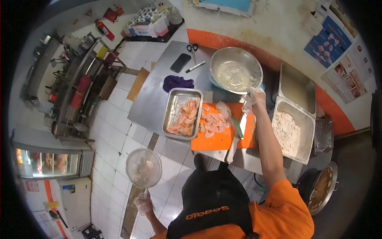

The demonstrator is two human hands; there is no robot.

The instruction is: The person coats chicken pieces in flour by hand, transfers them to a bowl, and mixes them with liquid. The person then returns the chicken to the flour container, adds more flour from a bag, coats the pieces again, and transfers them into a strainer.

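My left hand (144,202), in a clear plastic glove, grips the handle of a round mesh strainer (143,168) with some pale bits in it, held over the floor. My right hand (254,97), also gloved, is closed on the near rim of a metal bowl (235,71) with a wet, whitish inside. Below that bowl, raw meat pieces (215,122) and knives (238,133) lie on an orange cutting board (217,144). Left of the board, a metal tray (172,107) holds more meat pieces.
A pan of flour (287,133) and a deep metal pan (298,89) stand at the right. A pot of oil (321,189) is at the lower right. On the table lie a phone (180,62), scissors (192,49), a marker (195,67) and a purple cloth (177,83).
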